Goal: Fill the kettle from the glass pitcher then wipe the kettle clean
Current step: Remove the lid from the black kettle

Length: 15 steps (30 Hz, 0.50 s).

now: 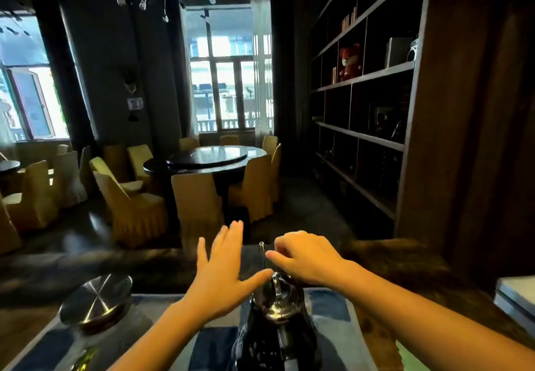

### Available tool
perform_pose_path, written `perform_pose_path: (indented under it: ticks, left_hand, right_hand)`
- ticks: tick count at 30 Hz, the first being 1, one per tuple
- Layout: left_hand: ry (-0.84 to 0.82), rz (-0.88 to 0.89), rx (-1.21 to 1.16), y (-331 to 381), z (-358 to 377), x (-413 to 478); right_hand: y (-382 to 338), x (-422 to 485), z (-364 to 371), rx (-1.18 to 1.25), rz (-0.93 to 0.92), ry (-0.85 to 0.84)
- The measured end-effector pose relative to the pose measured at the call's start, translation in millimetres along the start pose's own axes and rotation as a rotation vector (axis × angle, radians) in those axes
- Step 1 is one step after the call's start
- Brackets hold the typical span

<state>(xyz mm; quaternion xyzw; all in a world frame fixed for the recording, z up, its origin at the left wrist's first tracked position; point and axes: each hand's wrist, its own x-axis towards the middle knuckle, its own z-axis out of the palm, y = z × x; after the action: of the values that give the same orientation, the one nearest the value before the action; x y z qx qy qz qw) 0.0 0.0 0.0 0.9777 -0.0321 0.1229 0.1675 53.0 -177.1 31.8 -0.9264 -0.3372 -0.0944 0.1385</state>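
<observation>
Head view: kettle (275, 339) directly beneath and between both hands. Left hand (223, 272) spread flat, fingers straight, thumb tip at kettle top. Right hand (307, 257) curled over kettle's far side; grip contents not discernible.

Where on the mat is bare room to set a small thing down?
Bare mat lies between the steel disc and the kettle, under the left forearm; a narrower strip shows right of the kettle. The kettle's top is crowded by the left hand and right hand.
</observation>
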Motion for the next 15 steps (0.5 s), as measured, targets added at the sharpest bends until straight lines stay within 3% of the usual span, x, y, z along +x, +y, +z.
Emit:
perform_pose_path:
  ticks: [4,8,15]
  left_hand:
    - [-0.266,-0.135,-0.149,0,24,-13]
    - [-0.217,-0.142,-0.276,8,37,-20]
    - [-0.098,-0.103,-0.563,24,45,-29]
  right_hand:
    - [-6,-6,16,-0.098,-0.026,-0.031]
    - [-10,-6,18,-0.179,-0.037,-0.07]
    - [-9,4,18,-0.078,0.027,-0.262]
